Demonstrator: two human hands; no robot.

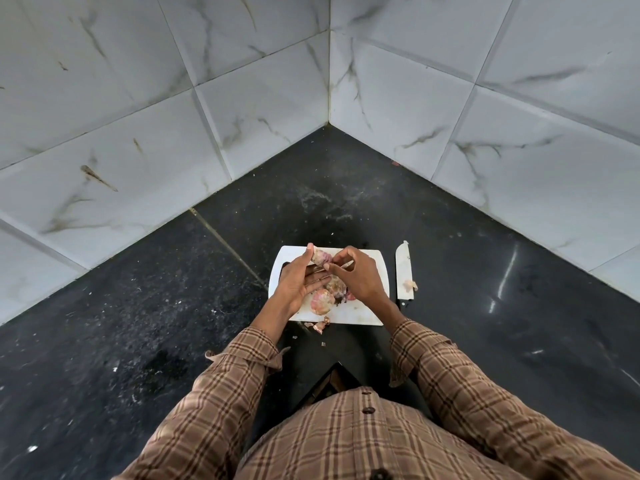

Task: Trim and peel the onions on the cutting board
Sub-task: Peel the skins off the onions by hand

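Fingers of left hand (pixel 300 279) hold onion (pixel 320 256), right hand (pixel 356 275) pinches its skin above cutting board (pixel 375 268); knife (pixel 403 270) just beside board's right edge.

White cutting board (pixel 375 271), pink onions (pixel 322 299)

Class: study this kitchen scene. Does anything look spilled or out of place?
Yes. Bits of onion skin have fallen off the cutting board onto the dark counter at its near edge, and another scrap lies on the knife.
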